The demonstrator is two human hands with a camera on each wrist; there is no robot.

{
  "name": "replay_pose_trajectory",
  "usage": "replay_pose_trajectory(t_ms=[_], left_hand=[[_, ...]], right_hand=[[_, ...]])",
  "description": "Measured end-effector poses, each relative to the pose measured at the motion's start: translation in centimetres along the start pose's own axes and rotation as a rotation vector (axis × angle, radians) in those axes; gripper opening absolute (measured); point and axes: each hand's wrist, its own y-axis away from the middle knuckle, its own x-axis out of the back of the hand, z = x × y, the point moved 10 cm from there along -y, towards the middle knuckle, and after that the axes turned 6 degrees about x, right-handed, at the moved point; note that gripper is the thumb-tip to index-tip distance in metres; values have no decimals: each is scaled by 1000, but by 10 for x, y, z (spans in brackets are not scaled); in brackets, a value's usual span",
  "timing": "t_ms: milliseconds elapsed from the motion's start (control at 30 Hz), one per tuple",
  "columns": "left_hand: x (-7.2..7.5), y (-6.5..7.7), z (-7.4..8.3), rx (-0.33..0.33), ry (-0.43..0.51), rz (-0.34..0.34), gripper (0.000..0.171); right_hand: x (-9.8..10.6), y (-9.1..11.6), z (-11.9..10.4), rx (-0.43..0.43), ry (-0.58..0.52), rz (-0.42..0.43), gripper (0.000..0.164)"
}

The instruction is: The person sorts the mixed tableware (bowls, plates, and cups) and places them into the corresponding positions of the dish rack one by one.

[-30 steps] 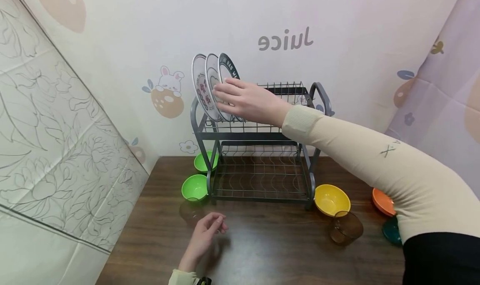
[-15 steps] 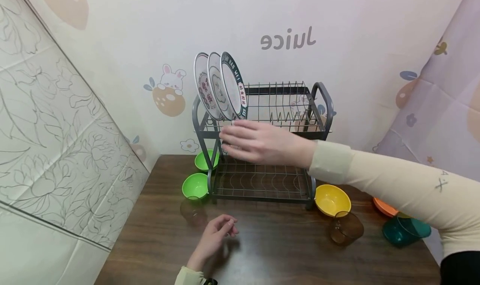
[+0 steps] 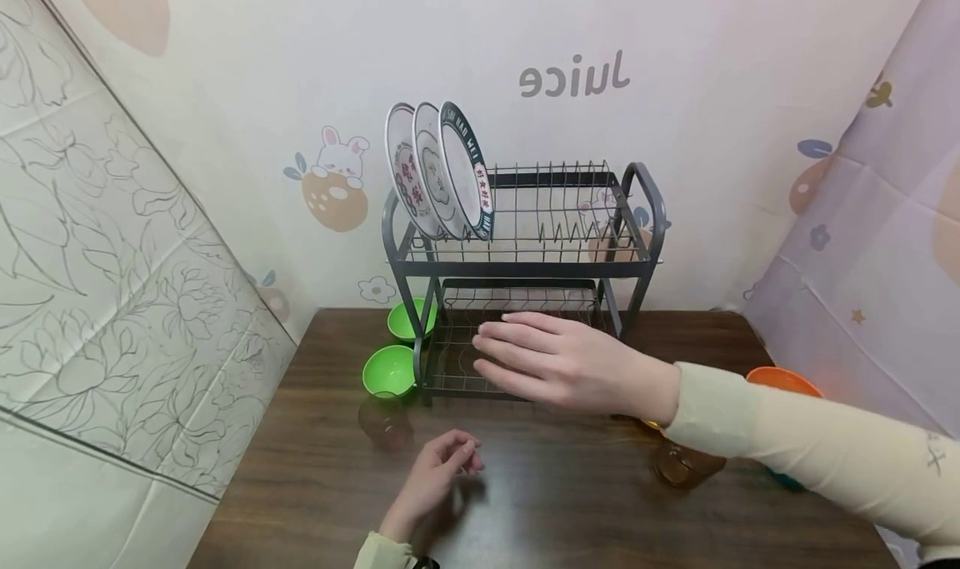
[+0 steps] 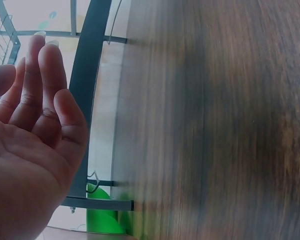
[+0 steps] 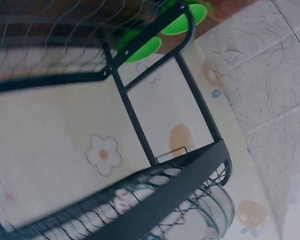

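Right hand [image 3: 573, 361]: was flat, fingers straight and together, held nothing; hovered in front of the lower tier of the rack [image 3: 525, 261].
Left hand [image 3: 431, 486]: lay low over the table [image 3: 562, 502], fingers loosely curled, empty; a brown cup [image 3: 385, 423] stood just beside it.
Plates [image 3: 438, 172]: three stood upright at the left end of the rack's upper tier.
Green bowls [image 3: 390, 371]: two sat on the table at the rack's left foot.
Right side: another brown cup [image 3: 678, 465] and an orange bowl [image 3: 783, 379] showed partly behind the right forearm.
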Motion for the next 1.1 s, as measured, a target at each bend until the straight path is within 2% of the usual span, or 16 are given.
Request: replay_pose_trajectory(t_ms=[100, 167, 233, 333, 400, 500, 767, 900, 1100], left_hand=[[-3, 0, -2, 15, 7, -5, 29], [-5, 3, 6, 18, 3, -4, 25], [-6, 3, 6, 11, 10, -6, 24], [-7, 1, 8, 2, -1, -12, 25], [-7, -3, 1, -11, 2, -18, 28], [-12, -3, 1, -18, -5, -28, 29], [-43, 6, -11, 12, 29, -115, 28], [-56, 7, -11, -7, 48, -151, 28], [-68, 3, -6, -21, 41, -203, 28]], right_hand=[[5, 14, -3, -102, -33, 62, 33], [6, 25, -4, -176, -59, 88, 31], [5, 38, -5, -247, -88, 111, 31], [-1, 61, -8, -344, -115, 142, 33], [-7, 77, -12, -400, -112, 158, 34], [-19, 100, -18, -499, -115, 175, 33], [-43, 156, -45, -828, -166, 150, 37], [-42, 179, -56, -974, -153, 155, 38], [-39, 214, -71, -1166, -120, 123, 49]])
